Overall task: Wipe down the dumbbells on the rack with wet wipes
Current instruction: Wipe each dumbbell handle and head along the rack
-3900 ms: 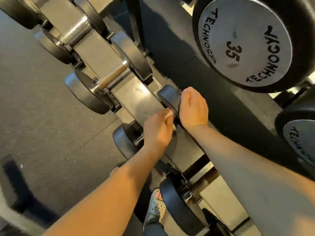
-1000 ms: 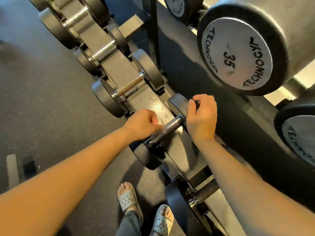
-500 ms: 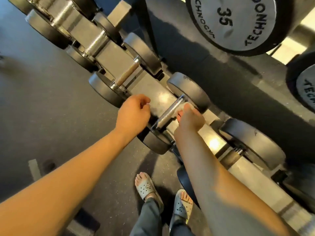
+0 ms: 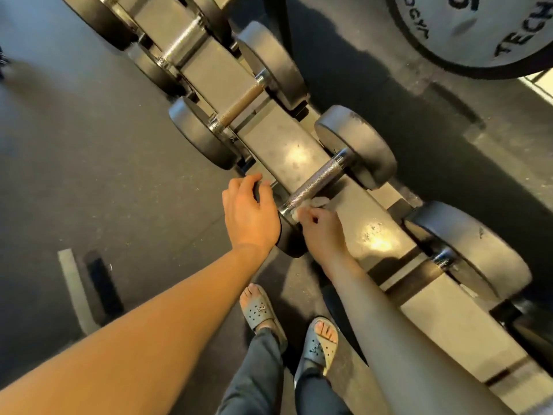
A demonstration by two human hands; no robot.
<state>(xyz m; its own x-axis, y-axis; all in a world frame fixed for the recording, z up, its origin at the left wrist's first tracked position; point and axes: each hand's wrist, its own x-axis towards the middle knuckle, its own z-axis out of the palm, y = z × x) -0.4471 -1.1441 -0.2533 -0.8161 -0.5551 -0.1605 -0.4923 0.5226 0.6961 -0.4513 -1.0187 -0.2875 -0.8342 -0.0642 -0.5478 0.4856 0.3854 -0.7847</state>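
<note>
Knurled shiny metal handle (image 4: 318, 179); matt rubbery heads (image 4: 357, 146).

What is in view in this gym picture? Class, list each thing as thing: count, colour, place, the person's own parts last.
Rack: one, grey, diagonal across view.
Dumbbell being wiped: one, black ends, steel handle, middle of rack.
Other dumbbells: at least four, black, either side along rack.
Big dumbbell end: one, grey face, black lettering, top right.
Wet wipe: one, white, at handle's near end.
Floor: one, dark grey, left.
Floor strip: one, pale, lower left.
Sandals: two, grey, bottom centre.
Trousers: one pair, dark grey, bottom centre.
Left hand: one, curled over wiped dumbbell's near end.
Right hand: one, pinching the wipe.
</note>
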